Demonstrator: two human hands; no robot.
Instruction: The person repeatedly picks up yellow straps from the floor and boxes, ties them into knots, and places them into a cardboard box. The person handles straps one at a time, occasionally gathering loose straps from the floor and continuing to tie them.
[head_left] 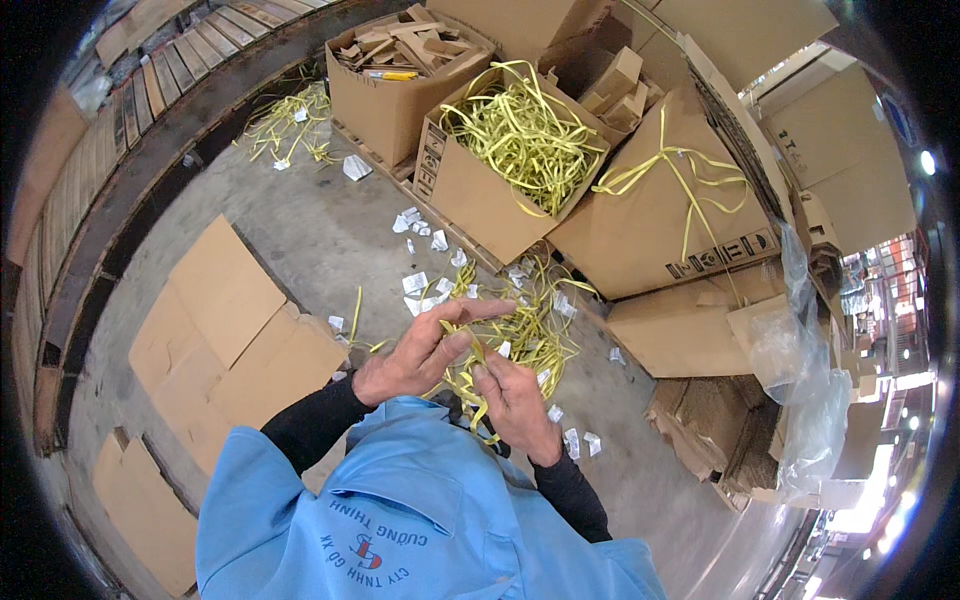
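My left hand [425, 350] is in the middle of the view, its fingers stretched to the right. A yellow strap [476, 350] runs through the gap between its thumb and fingers and across to my other hand. Just to the right and nearer, my right hand [515, 402] pinches this strap between thumb and fingers, and an end hangs below. Beneath and beyond both hands a loose tangle of yellow straps [545, 325] lies on the grey floor, among white paper scraps [415, 284]. My hands partly cover the tangle.
A cardboard box [470, 185] heaped with yellow straps stands ahead, beside a box [375, 110] of cardboard pieces. Large cartons [670, 220] and clear plastic film [800, 350] are at right. Flattened cardboard [215, 330] covers floor at left, near a slatted conveyor [165, 85].
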